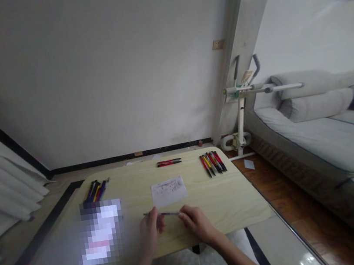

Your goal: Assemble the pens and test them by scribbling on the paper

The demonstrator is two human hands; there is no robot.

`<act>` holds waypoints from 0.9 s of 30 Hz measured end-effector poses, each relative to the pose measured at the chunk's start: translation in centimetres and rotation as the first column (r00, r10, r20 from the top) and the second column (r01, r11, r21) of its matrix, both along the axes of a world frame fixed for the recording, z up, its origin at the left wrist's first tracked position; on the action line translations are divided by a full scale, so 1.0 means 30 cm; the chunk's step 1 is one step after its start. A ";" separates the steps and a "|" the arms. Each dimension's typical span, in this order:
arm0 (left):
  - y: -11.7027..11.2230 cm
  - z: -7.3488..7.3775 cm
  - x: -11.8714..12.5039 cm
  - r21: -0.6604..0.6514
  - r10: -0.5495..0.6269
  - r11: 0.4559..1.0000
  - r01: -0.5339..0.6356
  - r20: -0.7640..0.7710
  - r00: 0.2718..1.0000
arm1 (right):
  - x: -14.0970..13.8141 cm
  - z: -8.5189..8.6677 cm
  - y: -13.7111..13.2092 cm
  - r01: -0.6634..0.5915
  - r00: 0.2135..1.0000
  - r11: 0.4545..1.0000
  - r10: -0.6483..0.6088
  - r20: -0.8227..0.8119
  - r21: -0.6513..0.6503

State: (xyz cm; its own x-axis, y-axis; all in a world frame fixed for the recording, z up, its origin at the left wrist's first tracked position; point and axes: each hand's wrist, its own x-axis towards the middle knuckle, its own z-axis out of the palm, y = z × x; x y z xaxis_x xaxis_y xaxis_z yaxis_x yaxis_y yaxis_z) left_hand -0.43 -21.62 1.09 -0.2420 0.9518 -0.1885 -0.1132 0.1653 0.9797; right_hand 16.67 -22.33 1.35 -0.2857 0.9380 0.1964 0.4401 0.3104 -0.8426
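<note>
My left hand and my right hand are low over the near edge of a light wooden table. Both pinch the ends of a thin grey pen held level between them. A small white slip of paper with scribbles lies just beyond the pen. Further back lie two red and black pens, a row of several red, yellow and black pens at the right, and a bunch of mixed pens at the left.
A blurred-out patch covers part of the table's left side. A grey sofa stands at the right, with a white exercise machine beside it. White curtains hang at the left, and a bare wall is behind.
</note>
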 end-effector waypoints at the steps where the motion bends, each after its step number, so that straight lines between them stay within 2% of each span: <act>1: 0.000 -0.002 -0.001 0.000 0.003 1.000 -0.003 -0.004 1.000 | 0.000 -0.001 0.001 -0.002 1.000 1.000 0.002 0.011 0.001; 10: 0.001 -0.010 -0.008 0.008 -0.012 1.000 0.011 0.053 0.999 | 0.003 -0.005 0.010 -0.018 1.000 1.000 0.018 -0.001 -0.014; 15: -0.001 -0.015 -0.013 0.071 -0.052 0.996 0.049 0.049 0.997 | 0.007 -0.006 0.018 -0.037 0.999 0.998 0.035 -0.035 -0.049; 19: -0.003 -0.014 -0.016 0.066 -0.072 0.995 0.070 0.033 0.997 | 0.002 -0.008 0.013 -0.002 0.999 0.996 0.000 -0.033 -0.088; 27: -0.011 0.033 0.002 -0.007 -0.036 0.999 0.035 -0.057 0.998 | -0.008 -0.017 0.005 0.040 0.999 0.998 -0.041 -0.024 -0.038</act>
